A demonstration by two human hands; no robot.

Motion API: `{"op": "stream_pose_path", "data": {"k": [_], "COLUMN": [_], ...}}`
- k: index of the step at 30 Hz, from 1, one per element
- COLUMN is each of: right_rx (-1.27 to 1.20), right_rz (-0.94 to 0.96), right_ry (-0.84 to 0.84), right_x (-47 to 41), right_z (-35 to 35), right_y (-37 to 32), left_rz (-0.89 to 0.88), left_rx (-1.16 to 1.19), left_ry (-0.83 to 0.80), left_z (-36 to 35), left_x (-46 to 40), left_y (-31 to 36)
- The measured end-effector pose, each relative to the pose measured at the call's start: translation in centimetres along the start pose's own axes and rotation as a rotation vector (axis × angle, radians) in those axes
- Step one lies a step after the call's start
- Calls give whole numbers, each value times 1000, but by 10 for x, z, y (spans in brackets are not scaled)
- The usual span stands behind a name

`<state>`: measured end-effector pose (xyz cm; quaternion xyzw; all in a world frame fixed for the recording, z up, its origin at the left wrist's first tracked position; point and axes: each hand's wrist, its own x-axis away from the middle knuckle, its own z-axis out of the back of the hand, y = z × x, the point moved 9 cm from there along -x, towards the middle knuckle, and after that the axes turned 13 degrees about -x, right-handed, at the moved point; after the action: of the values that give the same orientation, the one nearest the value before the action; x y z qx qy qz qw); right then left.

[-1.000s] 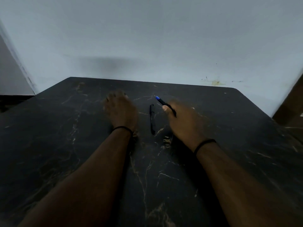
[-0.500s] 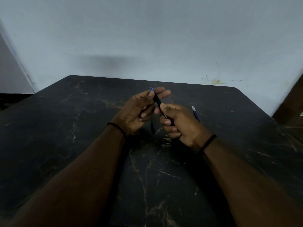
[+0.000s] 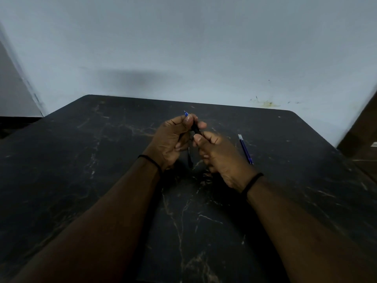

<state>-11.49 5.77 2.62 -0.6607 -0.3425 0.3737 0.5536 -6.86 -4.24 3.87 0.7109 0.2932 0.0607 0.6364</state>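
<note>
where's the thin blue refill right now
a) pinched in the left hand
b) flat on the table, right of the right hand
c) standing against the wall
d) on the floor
b: the refill lies flat on the table, just right of the right hand, which grips the pen together with the left hand.

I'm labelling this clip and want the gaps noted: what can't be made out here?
Head view: pen barrel, mostly covered by the left hand and right hand; only its blue tip and a short black stretch show.
Head view: dark piece on the table between the hands, partly hidden by them, too dim to identify.
</note>
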Motion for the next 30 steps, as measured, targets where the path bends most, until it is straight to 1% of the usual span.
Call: {"op": "stream_pose_path", "data": {"k": [2, 3, 5, 7, 10, 12, 14, 17, 19, 21, 24, 27, 30], "right_rx": [202, 284, 372, 430, 398, 361, 322, 388, 449, 461, 394, 316, 425], "right_rz": [171, 218, 246, 263, 269, 283, 253, 220, 254, 279, 319, 289, 238], "right_ry": [86, 130, 198, 211, 197, 216, 227, 198, 198, 211, 252, 252, 250], "right_x": [3, 5, 6, 7, 5, 5, 4, 5, 5, 5, 5, 5, 4], "right_z": [5, 8, 14, 17, 17, 19, 21, 17, 15, 17, 21, 22, 20], "right_y": [-15, -19, -24, -27, -26, -26, -24, -21, -24, -26, -28, -23, -21], "left_rz": [-1, -2, -4, -1, 12, 19, 29, 38, 37, 39, 47, 57, 68], "left_rx": [-30, -44, -78, -111, -129, -136, -148, -160, -173, -183, -193, -191, -199], "left_ry": [69, 107, 180, 223, 238, 230, 218, 214, 215, 212, 204, 195, 182], "left_z": [7, 11, 19, 24, 23, 20, 17, 16, 16, 16, 15, 13, 12], "left_x": [0, 0, 1, 3, 5, 4, 4, 4, 5, 5, 6, 6, 5], "left_y": [0, 1, 3, 5, 4, 3, 3, 3, 3, 3, 2, 1, 0]}}
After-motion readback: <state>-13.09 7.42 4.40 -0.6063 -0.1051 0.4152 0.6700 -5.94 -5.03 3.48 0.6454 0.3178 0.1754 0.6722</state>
